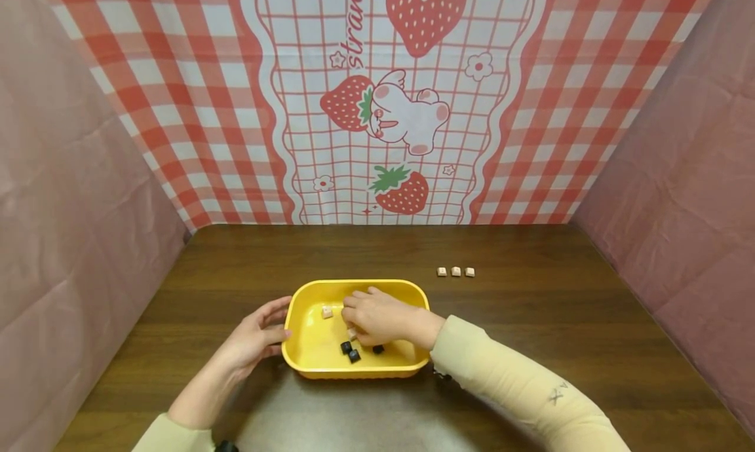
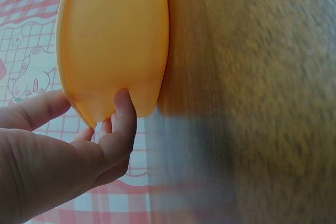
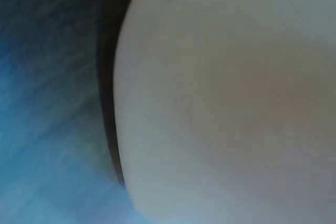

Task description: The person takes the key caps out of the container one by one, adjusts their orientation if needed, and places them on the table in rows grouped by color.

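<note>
A yellow plastic tub (image 1: 312, 354) stands on the table. My left hand (image 1: 256, 337) holds its left end, thumb at the rim and fingers (image 2: 124, 114) bent against the outer wall. My right hand (image 1: 374, 316) reaches down inside the tub, back of the hand up; its fingertips are hidden, so I cannot tell whether they hold anything. Beside its fingers is a pale keycap (image 1: 352, 334), partly covered. Another pale keycap (image 1: 327, 312) lies further left on the tub floor. Black keycaps (image 1: 354, 356) lie near the front wall, one (image 1: 378, 349) partly under the right hand.
Three pale keycaps (image 1: 456, 272) sit in a row on the brown wooden table (image 1: 531, 295), behind and right of the tub. A checked strawberry cloth (image 1: 377, 111) hangs at the back, with pink cloth at both sides. A pale, blurred surface fills most of the right wrist view.
</note>
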Demonstrator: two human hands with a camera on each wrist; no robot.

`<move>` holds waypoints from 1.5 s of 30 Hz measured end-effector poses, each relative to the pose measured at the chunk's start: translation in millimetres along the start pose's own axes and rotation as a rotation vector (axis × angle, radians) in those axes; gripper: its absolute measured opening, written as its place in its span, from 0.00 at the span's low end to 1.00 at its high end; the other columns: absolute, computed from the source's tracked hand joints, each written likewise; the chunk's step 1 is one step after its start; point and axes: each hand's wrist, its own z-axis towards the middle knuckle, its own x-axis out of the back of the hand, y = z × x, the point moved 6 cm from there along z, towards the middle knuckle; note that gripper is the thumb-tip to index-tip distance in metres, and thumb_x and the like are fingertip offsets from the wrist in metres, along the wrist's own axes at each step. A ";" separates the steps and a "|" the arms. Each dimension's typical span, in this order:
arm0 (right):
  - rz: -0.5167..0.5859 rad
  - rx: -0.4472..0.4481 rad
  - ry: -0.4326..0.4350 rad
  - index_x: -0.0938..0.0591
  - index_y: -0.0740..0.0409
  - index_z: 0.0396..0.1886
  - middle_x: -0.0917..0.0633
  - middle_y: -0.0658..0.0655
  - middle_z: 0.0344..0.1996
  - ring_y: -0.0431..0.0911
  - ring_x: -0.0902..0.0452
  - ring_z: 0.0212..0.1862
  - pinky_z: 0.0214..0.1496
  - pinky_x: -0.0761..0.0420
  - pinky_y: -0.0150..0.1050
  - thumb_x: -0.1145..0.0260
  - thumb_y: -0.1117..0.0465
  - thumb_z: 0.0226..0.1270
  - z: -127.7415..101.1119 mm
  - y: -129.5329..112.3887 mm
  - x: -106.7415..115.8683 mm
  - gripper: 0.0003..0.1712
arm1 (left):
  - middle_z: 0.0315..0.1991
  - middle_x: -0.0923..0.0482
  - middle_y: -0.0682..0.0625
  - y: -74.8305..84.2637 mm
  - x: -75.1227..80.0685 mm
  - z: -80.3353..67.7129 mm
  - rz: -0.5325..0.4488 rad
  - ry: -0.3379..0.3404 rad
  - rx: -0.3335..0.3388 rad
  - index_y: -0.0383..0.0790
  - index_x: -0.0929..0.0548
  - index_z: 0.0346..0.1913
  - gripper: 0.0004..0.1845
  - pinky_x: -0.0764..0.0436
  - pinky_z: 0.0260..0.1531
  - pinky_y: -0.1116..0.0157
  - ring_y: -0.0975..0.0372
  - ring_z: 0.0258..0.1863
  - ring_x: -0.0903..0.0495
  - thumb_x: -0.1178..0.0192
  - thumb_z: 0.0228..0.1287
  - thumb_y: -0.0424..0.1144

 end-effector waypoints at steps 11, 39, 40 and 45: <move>0.002 0.005 0.053 0.26 0.47 0.33 0.28 0.45 0.32 0.41 0.35 0.37 0.37 0.35 0.37 0.40 0.52 0.64 -18.9 12.4 26.1 0.06 | 0.65 0.41 0.31 0.4 -0.1 0.6 0.008 0.002 0.000 0.33 0.44 0.71 0.35 0.19 0.40 0.57 0.51 0.51 0.24 0.47 0.61 0.23; -0.028 -0.220 0.209 0.24 0.48 0.27 0.28 0.46 0.27 0.44 0.31 0.36 0.33 0.35 0.38 0.31 0.54 0.53 -99.3 92.6 69.3 0.10 | 0.66 0.42 0.31 -2.2 0.5 0.7 0.004 0.004 0.006 0.34 0.45 0.71 0.34 0.19 0.41 0.56 0.51 0.52 0.24 0.48 0.62 0.23; -0.024 -0.230 0.212 0.24 0.48 0.26 0.28 0.46 0.27 0.44 0.31 0.36 0.33 0.35 0.38 0.31 0.54 0.52 -102.9 96.5 68.1 0.10 | 0.66 0.42 0.31 -2.1 0.5 0.8 0.004 0.003 0.005 0.34 0.45 0.71 0.34 0.19 0.41 0.56 0.51 0.52 0.25 0.48 0.62 0.23; -0.008 -0.309 0.201 0.24 0.49 0.26 0.27 0.46 0.27 0.45 0.30 0.36 0.32 0.34 0.39 0.29 0.55 0.49 -122.0 118.3 59.9 0.11 | 0.65 0.42 0.31 -1.3 0.0 0.6 0.004 -0.002 -0.002 0.33 0.45 0.71 0.34 0.19 0.40 0.56 0.52 0.51 0.24 0.48 0.62 0.23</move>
